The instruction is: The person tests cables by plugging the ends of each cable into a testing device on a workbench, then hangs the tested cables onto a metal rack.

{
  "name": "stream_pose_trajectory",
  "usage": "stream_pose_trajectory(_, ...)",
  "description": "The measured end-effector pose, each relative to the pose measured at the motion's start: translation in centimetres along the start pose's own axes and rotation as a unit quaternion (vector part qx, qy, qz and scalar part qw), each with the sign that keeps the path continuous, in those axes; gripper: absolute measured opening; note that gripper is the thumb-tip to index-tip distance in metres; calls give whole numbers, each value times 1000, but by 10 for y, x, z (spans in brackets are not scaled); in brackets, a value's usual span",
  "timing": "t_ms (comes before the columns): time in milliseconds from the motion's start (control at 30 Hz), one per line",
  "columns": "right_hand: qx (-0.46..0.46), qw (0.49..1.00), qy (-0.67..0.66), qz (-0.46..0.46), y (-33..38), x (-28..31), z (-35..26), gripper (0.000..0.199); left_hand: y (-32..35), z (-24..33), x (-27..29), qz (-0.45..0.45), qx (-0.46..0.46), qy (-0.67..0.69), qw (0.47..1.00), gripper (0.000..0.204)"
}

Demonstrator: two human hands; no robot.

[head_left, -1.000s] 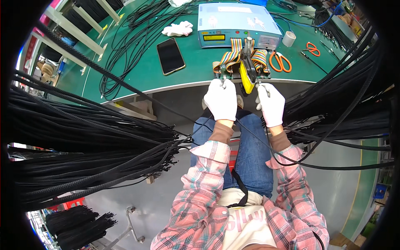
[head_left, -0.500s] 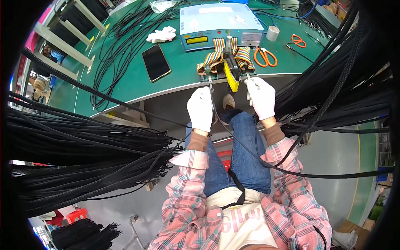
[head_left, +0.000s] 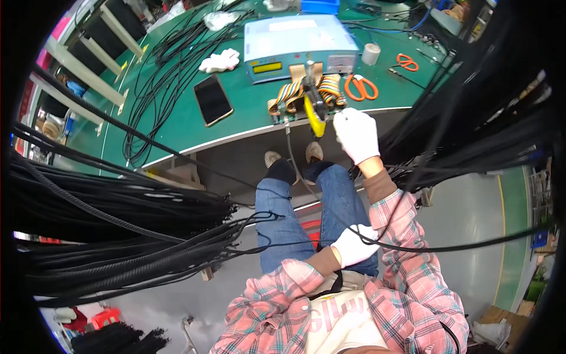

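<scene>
Largest first: green table (head_left: 250, 112), w/ the pale-blue tester box (head_left: 299, 40) on it at 12 o'clock, small yellow display on its front. Multi-coloured ribbon cables (head_left: 288, 94) fan out below the box to the table's near edge. Btwn them, approx 1 o'clock from pic centre, sits a black-and-yellow lever tool (head_left: 315, 115), yellow part pointing to 6 o'clock over the edge. Thin black cable (head_left: 290, 152) hangs from a small silver plug (head_left: 287, 125) at the edge, on the tool's 8 o'clock side, then curves down over the lap.

Right hand (head_left: 356, 134) (white glove, same as the other) is at 2 o'clock, fingers bunched by the tool's right side; can't tell if they hold anything. Left hand (head_left: 355, 246) is btwn 4 and 5 o'clock over the lap, fingers curled near the black cable; grip can't be told.

Vs 0.5 s ago: left hand's dropped from just below the plug to the lap; right hand's stayed by the tool; plug's still at the edge.
</scene>
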State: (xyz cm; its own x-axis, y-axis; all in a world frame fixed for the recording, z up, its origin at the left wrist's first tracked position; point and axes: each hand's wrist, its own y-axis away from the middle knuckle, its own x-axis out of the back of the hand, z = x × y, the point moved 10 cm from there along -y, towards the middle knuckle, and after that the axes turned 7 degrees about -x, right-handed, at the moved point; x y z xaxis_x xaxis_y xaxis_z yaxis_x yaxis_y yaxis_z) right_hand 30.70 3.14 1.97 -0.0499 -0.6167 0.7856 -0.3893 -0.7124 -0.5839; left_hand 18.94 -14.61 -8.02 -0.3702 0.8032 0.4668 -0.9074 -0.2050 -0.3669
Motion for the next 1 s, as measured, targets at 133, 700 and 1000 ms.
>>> stream_pose_trajectory(133, -39, 988, 0, -148, -8, 36, -6, 18, -8, 11, 77, 188, 120, -91, 971, 22)
stream_pose_trajectory(700, -41, 950, -34, 307, -104, 443, -79, 12, -60, 79, 254, 407, -135, -227, 874, 30)
stream_pose_trajectory(1000, 69, 952, -175, 240, -77, 331, -63, 29, -107, 43, 224, 311, -77, -118, 940, 28)
